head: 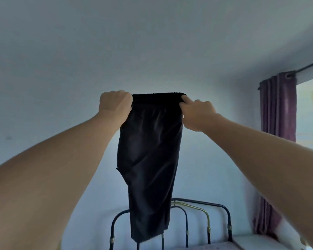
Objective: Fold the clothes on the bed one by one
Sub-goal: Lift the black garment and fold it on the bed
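Both hands hold the dark trousers (pixel 148 159) up high by the waistband: the left hand (pixel 116 103) fisted on one end, the right hand (pixel 197 112) pinching the other. The legs hang in front of the far headboard (pixel 197 219). The right pinch looks shallower, perhaps; a shake could slip that corner, twisting the legs out of line.

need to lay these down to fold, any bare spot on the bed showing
Little of the bed shows: a pale strip between the metal headboard and the purple curtain looks bare. Both hands hold the black trousers, which hide the middle.
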